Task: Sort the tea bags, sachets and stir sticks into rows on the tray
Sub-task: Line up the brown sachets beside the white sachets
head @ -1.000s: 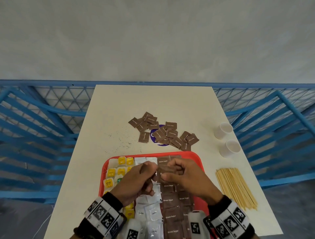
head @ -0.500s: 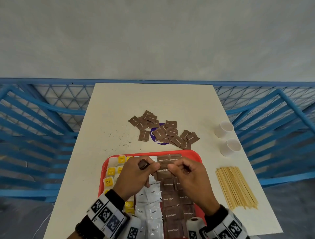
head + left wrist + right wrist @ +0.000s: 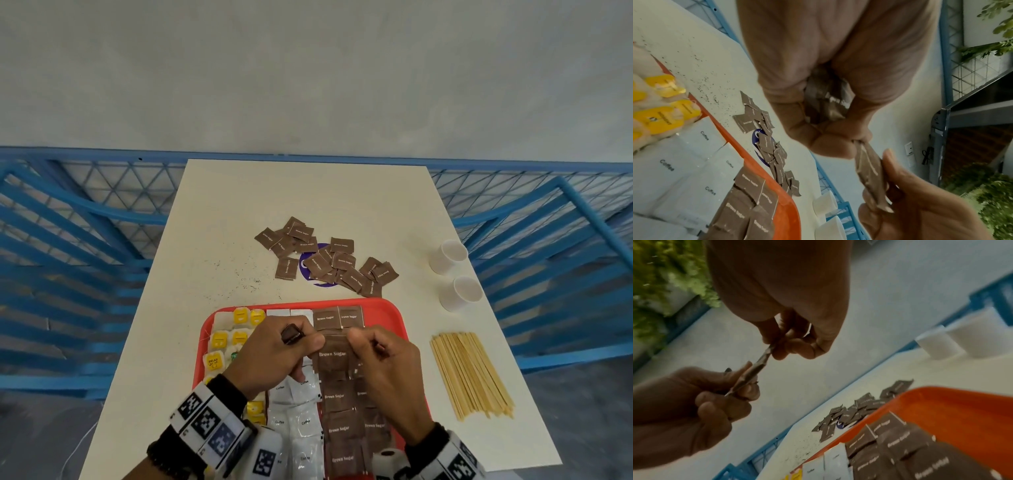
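Note:
Over the red tray (image 3: pixel 397 310) both hands hold one brown sugar sachet (image 3: pixel 331 353) between them. My left hand (image 3: pixel 308 343) pinches its left edge and also grips a small stack of brown sachets (image 3: pixel 826 100) in the palm. My right hand (image 3: pixel 356 342) pinches the right edge; the held sachet (image 3: pixel 759 364) shows edge-on in the right wrist view. On the tray lie yellow-tagged tea bags (image 3: pixel 236 330) at left, white coffee sachets (image 3: pixel 303 414) in the middle and brown sugar sachets (image 3: pixel 342 430) in rows at right. Stir sticks (image 3: pixel 469 373) lie on the table right of the tray.
A loose pile of brown sachets (image 3: pixel 325 262) lies on the table beyond the tray, partly over a purple disc (image 3: pixel 308 265). Two white cups (image 3: pixel 448 255) (image 3: pixel 460 294) lie on their sides near the right edge. Dark specks (image 3: pixel 239 281) dot the table. Blue railing (image 3: pixel 102 219) surrounds it.
Both hands stay over the far part of the tray. The sachet between them has been drawn out and now lies flatter, its label facing up.

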Demonstrator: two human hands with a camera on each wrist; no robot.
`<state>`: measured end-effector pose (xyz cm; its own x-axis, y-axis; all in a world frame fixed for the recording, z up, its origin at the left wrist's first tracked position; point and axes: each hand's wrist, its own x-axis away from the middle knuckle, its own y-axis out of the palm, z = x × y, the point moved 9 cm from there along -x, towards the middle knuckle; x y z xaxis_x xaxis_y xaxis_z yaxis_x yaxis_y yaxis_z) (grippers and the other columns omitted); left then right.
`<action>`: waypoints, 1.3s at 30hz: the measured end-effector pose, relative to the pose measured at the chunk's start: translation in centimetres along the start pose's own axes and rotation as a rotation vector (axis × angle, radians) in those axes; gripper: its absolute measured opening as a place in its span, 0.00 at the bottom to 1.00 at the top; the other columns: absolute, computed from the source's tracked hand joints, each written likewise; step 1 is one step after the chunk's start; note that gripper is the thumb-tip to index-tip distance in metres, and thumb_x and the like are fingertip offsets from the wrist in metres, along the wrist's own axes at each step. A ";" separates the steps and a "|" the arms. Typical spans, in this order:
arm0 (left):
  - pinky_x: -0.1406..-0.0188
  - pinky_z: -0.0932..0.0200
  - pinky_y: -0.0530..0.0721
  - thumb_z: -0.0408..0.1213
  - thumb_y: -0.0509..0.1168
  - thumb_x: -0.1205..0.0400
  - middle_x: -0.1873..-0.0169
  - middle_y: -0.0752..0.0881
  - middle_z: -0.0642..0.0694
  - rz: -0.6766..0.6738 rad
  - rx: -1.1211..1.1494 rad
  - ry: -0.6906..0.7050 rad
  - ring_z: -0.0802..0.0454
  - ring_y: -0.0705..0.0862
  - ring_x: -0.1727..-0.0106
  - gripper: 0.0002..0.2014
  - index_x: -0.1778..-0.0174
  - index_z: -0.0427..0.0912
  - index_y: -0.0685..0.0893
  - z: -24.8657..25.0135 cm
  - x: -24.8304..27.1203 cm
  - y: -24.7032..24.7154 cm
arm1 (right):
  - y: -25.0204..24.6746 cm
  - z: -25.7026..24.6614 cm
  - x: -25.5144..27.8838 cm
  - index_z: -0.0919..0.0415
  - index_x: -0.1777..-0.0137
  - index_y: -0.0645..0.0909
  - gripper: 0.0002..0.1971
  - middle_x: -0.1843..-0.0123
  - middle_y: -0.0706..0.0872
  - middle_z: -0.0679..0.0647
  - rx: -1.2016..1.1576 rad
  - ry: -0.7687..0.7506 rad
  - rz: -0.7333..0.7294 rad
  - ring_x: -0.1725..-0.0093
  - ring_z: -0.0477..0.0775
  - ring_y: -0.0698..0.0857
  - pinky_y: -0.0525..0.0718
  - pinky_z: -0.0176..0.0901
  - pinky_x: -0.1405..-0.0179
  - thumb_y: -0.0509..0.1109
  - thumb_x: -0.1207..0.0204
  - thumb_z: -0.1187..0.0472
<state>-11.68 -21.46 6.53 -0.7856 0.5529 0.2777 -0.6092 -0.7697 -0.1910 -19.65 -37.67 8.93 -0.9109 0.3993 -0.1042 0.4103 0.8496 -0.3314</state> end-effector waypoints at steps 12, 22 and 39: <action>0.73 0.55 0.87 0.36 0.67 0.15 0.80 0.82 0.50 0.018 0.049 -0.081 0.52 0.79 0.80 0.11 0.59 0.31 0.85 -1.2 -0.3 -0.5 | 1.7 3.9 0.0 0.65 0.56 0.89 0.08 0.69 0.86 0.57 -0.257 0.316 -0.209 0.73 0.48 0.80 0.80 0.36 0.72 0.83 0.32 0.65; 0.73 0.59 0.83 0.42 0.70 0.17 0.71 0.87 0.40 0.117 -0.139 -0.111 0.53 0.80 0.79 0.14 0.64 0.36 0.86 -4.6 -3.1 -0.2 | 0.5 10.0 -3.4 0.62 0.57 0.90 0.04 0.65 0.91 0.57 -0.053 0.448 -0.245 0.69 0.45 0.84 0.81 0.41 0.62 0.77 0.24 0.63; 0.42 0.45 0.83 0.43 0.61 0.15 0.38 0.85 0.42 -0.181 -1.010 -0.077 0.37 0.84 0.40 0.11 0.39 0.48 0.82 -9.5 -9.1 4.8 | 0.8 18.5 -10.3 0.57 0.57 0.78 0.14 0.61 0.85 0.47 0.374 0.520 -0.108 0.61 0.47 0.82 0.72 0.38 0.66 0.83 0.32 0.57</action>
<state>-8.49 -27.16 -5.84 -0.6856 0.5848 0.4335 -0.5524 -0.0300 -0.8331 -10.81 -47.52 -7.64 -0.7675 0.5127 0.3847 0.1893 0.7547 -0.6282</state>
